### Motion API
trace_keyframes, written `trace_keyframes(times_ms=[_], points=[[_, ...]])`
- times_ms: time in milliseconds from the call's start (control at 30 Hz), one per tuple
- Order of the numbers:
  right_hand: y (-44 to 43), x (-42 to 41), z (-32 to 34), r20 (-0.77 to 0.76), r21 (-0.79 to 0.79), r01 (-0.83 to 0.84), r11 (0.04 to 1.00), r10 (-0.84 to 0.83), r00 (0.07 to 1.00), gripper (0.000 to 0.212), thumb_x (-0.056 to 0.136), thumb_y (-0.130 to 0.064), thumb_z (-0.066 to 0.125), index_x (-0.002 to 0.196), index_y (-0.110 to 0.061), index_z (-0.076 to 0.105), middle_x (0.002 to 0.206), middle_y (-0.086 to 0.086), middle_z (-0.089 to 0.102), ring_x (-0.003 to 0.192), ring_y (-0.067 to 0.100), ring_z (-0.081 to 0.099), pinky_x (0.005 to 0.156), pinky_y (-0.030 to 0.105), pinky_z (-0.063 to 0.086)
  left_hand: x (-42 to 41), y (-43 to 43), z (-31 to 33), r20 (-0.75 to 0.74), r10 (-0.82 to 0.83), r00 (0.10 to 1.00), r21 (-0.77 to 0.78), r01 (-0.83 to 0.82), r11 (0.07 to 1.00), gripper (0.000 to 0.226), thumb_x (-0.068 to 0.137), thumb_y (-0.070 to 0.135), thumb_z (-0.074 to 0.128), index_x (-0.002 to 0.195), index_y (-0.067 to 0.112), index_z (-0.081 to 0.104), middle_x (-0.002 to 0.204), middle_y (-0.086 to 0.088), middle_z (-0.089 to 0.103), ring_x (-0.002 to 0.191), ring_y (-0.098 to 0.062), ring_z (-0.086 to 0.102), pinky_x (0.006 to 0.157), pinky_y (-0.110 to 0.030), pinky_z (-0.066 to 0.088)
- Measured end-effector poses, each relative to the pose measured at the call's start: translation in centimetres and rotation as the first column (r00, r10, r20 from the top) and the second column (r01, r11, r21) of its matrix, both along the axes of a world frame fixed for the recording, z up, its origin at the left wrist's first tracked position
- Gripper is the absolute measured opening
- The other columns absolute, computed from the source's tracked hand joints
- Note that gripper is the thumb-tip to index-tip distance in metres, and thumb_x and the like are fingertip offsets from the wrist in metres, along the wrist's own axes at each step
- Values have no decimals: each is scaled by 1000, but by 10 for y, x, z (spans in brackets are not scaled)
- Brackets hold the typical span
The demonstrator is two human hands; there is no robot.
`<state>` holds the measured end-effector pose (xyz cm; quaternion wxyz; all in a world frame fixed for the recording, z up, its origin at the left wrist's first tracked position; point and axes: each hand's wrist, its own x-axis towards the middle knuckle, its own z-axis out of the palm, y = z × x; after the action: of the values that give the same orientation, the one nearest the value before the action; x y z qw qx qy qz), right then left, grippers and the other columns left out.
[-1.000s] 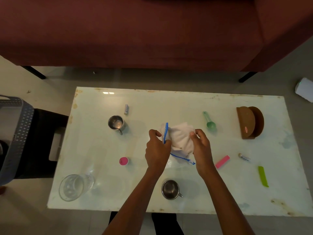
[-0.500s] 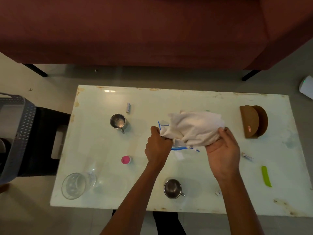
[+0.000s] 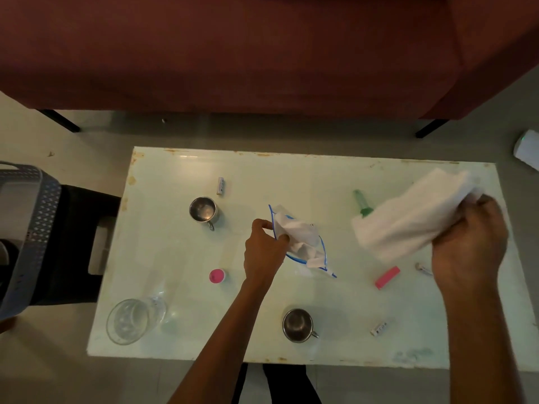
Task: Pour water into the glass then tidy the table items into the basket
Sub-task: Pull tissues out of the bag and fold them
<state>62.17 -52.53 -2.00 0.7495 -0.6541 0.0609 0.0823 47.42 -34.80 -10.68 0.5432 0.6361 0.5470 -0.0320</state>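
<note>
My right hand (image 3: 469, 243) grips a white cloth (image 3: 408, 217) and holds it up over the right side of the white table (image 3: 320, 176). My left hand (image 3: 264, 252) pinches the blue-edged clear zip bag (image 3: 300, 240) at the table's middle, with more white cloth still inside it. A clear glass (image 3: 131, 320) stands at the near-left corner. The grey perforated basket (image 3: 32, 228) sits on a dark stool left of the table.
Two steel cups (image 3: 202, 209) (image 3: 297, 325), a pink cap (image 3: 217, 276), a pink block (image 3: 387, 277), a green scoop (image 3: 363, 204) and two batteries (image 3: 220, 185) (image 3: 378, 328) lie on the table. A dark red sofa (image 3: 233, 53) stands behind.
My right hand has pulled the white cloth out of the zip bag and swung it right and up. My left hand stayed on the bag at the middle.
</note>
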Motion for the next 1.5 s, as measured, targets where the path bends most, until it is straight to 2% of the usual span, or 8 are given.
trace_keyframes(times_ms=[133,300,400,600,833,1200,1367,1500], points=[[10,-5,35,78,-654,-371,659,547,834,31,88,-18,50,93,-45,64,97,-14,67,97,7,59,82,21,48,-1,0,6,32,11,999,-37,-9,999,33,81,18,63,108,19,44,73,1,58,61,-12,60,74,-45,59],[61,-44,34,-652,-644,-650,-403,734,190,47,88,-19,43,126,-47,48,134,-5,54,119,20,53,96,32,41,-1,-2,8,46,-2,999,-48,4,999,37,80,15,64,109,17,42,75,-4,60,56,-14,60,74,-44,59],[83,-57,9,-819,-521,-502,-690,571,64,57,91,-21,42,143,-41,28,143,3,44,126,25,47,98,35,39,-1,-1,7,65,-49,997,-44,52,998,37,79,13,63,111,17,44,65,-1,58,52,-16,60,75,-44,59],[102,-52,-28,-898,-338,-583,-739,439,-36,68,85,-19,57,146,-21,27,141,6,45,124,23,49,98,33,43,-3,1,12,126,-142,982,-94,155,983,36,78,14,72,108,13,51,59,1,52,52,-17,58,69,-41,59],[78,-51,27,-745,-494,-720,-488,664,62,70,81,-19,62,143,-34,30,137,0,48,102,13,50,86,24,42,-6,-1,6,118,-139,983,-9,141,990,46,81,22,70,120,15,47,61,4,52,51,-10,54,71,-39,58],[97,-52,-41,-867,-412,-607,-680,498,31,85,77,-22,71,147,-27,23,142,6,44,125,25,48,92,32,44,-10,-10,7,269,-116,956,-131,156,979,57,81,20,71,131,20,45,69,-6,50,56,-15,57,50,-19,56],[70,-53,0,-764,-500,-748,-437,629,143,68,75,-46,70,136,-38,41,144,-6,42,126,13,46,102,32,40,-10,-6,6,233,7,972,-103,18,994,46,87,16,63,128,18,44,60,-1,48,49,-10,56,56,-25,58],[68,-72,3,-720,-656,-579,-485,631,287,64,79,-60,59,136,-42,38,140,-6,48,125,17,49,96,31,39,-7,-10,15,270,75,960,-169,-30,985,44,89,8,54,130,18,41,68,-7,53,54,-11,58,47,-18,53]])
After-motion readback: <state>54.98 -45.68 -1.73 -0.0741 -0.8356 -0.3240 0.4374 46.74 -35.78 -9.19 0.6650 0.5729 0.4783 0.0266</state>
